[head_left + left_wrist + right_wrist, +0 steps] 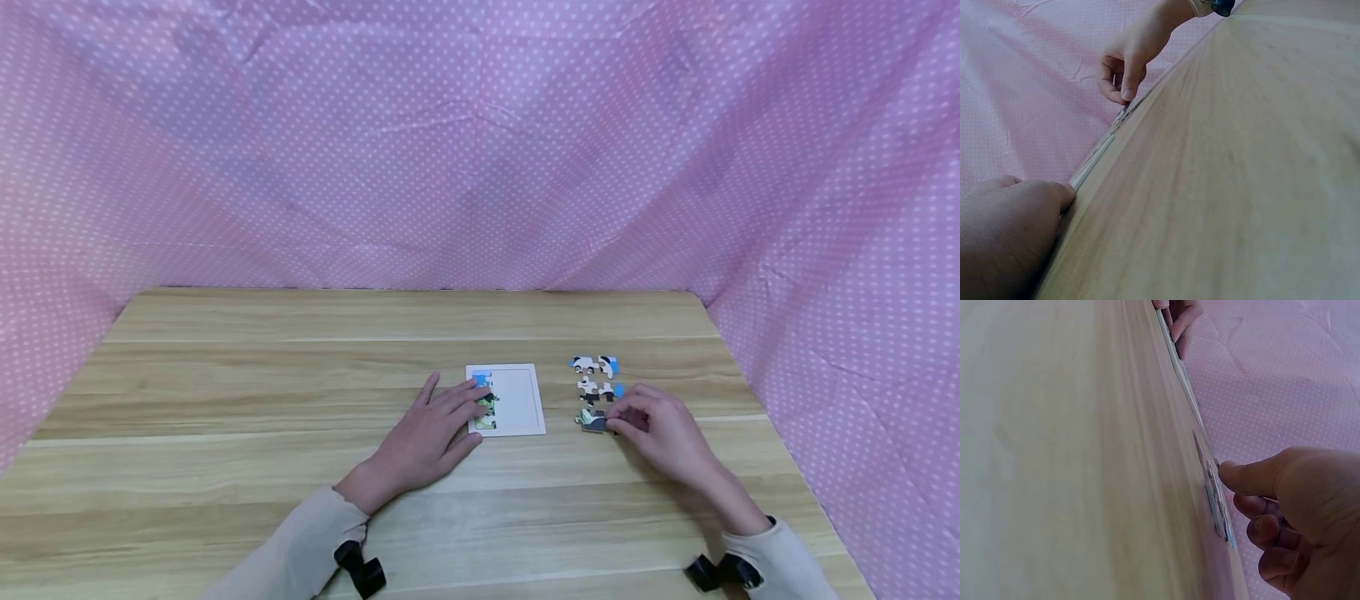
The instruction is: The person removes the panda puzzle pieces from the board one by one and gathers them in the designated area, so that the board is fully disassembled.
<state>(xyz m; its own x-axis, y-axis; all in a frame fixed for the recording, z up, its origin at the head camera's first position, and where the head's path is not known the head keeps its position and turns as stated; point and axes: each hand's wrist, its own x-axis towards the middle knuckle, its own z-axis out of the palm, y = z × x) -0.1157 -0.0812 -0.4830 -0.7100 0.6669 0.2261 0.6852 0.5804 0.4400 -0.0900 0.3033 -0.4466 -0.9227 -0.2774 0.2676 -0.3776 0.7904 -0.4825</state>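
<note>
A white puzzle tray (517,400) lies on the table with a column of joined puzzle pieces (486,417) along its left side, in blue and green. My left hand (431,433) rests with fingers spread over the tray's left edge, its fingertips on those pieces. To the right of the tray, my right hand (663,433) pinches a small dark puzzle piece (1125,107) between thumb and fingers; its picture is hidden. Next to these fingertips lies a grey and green puzzle piece (592,421). Behind it are black-and-white panda pieces (588,388), with more panda pieces (594,365) farther back.
The wooden table (262,392) stretches out on both sides of the tray. Pink dotted cloth (480,167) hangs behind the table and around its sides. A black wrist camera (362,570) sits at the left cuff, another black camera (722,572) at the right.
</note>
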